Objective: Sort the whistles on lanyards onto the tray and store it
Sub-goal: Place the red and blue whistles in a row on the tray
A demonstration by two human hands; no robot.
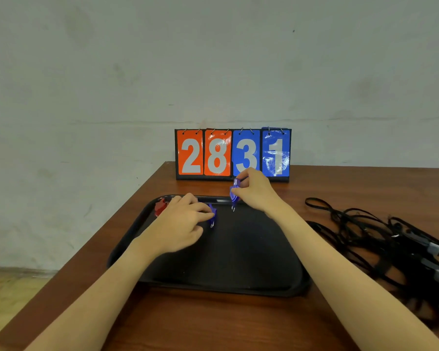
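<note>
Meanwhile, both hands are working over a black tray (238,277) that is lying on a brown wooden worktop (238,323). The left hand (183,221) is reaching over the tray's far left part, its fingers curled in a grip on a blue whistle (212,216) whose small metal ring is hanging just above the tray floor. The right hand (256,192) is hovering over the tray's far edge, pinching a second blue whistle (234,192) between thumb and fingertips, so that it is dangling upright with its ring pointing down. A red whistle (160,206) is lying in the tray's far left corner, partly hidden behind the left hand's knuckles.

Behind the tray, a flip scoreboard (232,153) is standing against the wall at the worktop's back edge, showing 28 on orange cards and 31 on blue; the raised right hand is covering the bottom of the 3. To the right of the tray, a tangled heap of black lanyards (380,239) with grey clips is sprawling across the worktop, close beside the right forearm and running out of view at the right edge.
</note>
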